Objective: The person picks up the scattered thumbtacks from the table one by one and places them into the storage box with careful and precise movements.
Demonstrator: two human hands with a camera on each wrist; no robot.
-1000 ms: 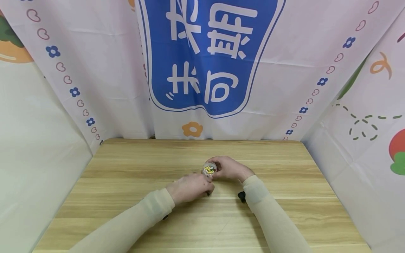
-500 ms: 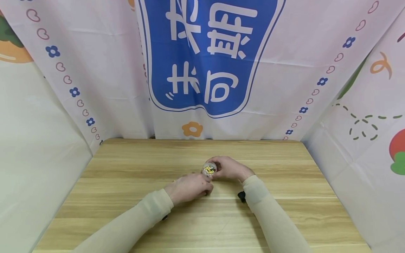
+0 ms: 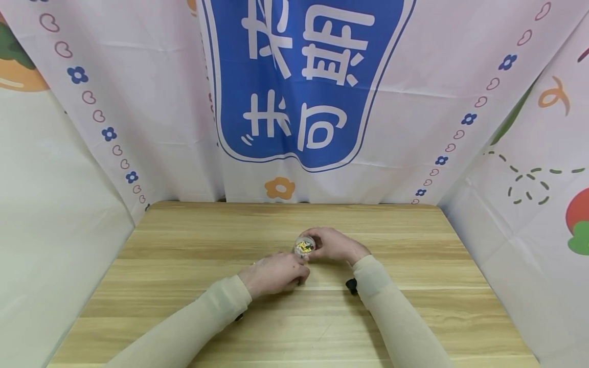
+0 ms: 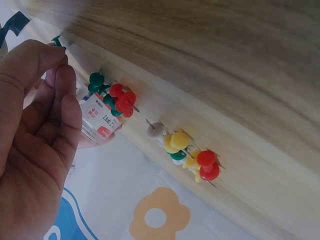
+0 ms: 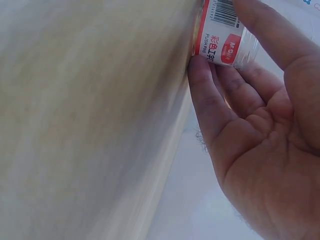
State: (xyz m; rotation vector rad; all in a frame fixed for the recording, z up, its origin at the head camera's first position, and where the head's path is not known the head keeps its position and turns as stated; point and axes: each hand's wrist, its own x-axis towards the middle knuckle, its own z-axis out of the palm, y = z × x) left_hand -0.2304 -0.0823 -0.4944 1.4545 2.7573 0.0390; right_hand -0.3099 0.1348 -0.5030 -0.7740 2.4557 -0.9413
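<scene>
My right hand [image 3: 335,244] holds a clear jar [image 3: 304,247] upright on the table, thumb and fingers around its sides. Yellow, white and dark pins show through its open top. In the right wrist view, the jar's label [image 5: 220,45] reads "PUSH PINS". My left hand [image 3: 276,273] is just in front of the jar. In the left wrist view, its thumb and forefinger pinch a green push pin [image 4: 57,42]. Beside that hand lie loose red push pins [image 4: 122,100], green push pins [image 4: 96,80], a white pin [image 4: 155,130], yellow pins [image 4: 177,141] and more red ones [image 4: 207,165].
The wooden table [image 3: 207,225] extends around both hands. A printed white curtain [image 3: 184,128] hangs along its back edge, with further cloth at both sides. Small black pieces, including one [image 3: 352,285] by the right cuff, show under the wrists.
My left hand has shifted very slightly left, and the dark spot under its fingertips shows less. The right hand and the jar have stayed where they were.
</scene>
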